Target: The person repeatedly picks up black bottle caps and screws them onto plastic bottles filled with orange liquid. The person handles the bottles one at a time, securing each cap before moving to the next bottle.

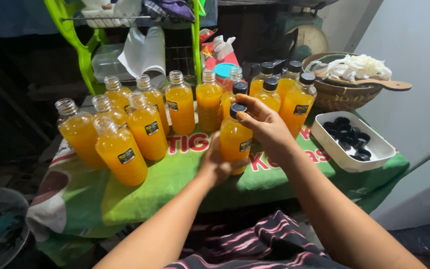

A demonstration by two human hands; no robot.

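Centre of frame: clear plastic bottle of orange juice (235,141), braced low by left hand (216,164) so as not to spin, right hand (265,124) closed over its black screw cap (238,109). Uncapped bottles (125,129) grouped left, capped bottles (284,87) upper right, white tray of black caps (372,154) within reach at right.

Pale wall (414,74); green rack (83,55); dim, cloth-covered table (175,174)
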